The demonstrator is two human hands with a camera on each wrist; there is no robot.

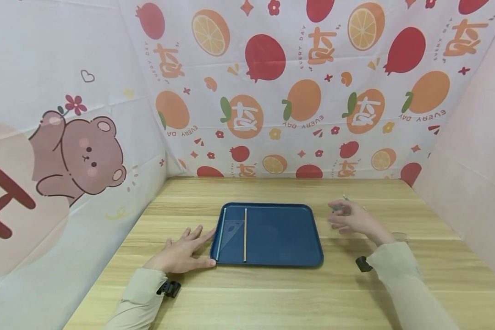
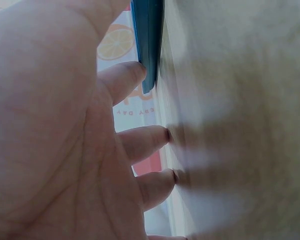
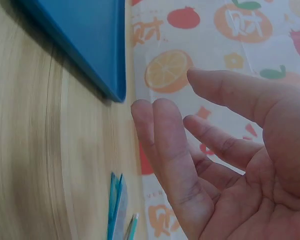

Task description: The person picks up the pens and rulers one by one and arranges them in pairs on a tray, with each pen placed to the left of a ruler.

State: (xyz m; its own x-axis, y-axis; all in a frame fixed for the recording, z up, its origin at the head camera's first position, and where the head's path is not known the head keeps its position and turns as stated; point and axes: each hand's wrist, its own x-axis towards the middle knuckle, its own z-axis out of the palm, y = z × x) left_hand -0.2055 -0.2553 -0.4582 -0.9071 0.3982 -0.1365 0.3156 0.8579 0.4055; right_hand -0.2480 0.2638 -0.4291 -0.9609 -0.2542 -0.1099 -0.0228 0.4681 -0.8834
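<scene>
A dark blue tray (image 1: pixel 280 233) lies on the table. In its left part are a slim teal pencil (image 1: pixel 221 234), a clear set square (image 1: pixel 234 228) and a wood-coloured pencil (image 1: pixel 245 236). My left hand (image 1: pixel 181 254) rests at the tray's left side with fingers spread, thumb and index finger touching the rim. To the right of the tray, my right hand (image 1: pixel 359 220) hovers over the table, fingers loosely bent and nothing between them in the right wrist view. Teal stationery pieces (image 3: pixel 117 205) lie below it, mostly hidden by the hand in the head view.
The wooden table (image 1: pixel 268 298) runs back to a fruit-print cloth (image 1: pixel 247 151). Plain pale cloth hangs on the right (image 1: pixel 474 183), and a cloth with a bear (image 1: pixel 90 156) hangs on the left. Another thin teal stick (image 3: pixel 132 227) lies near the teal pieces.
</scene>
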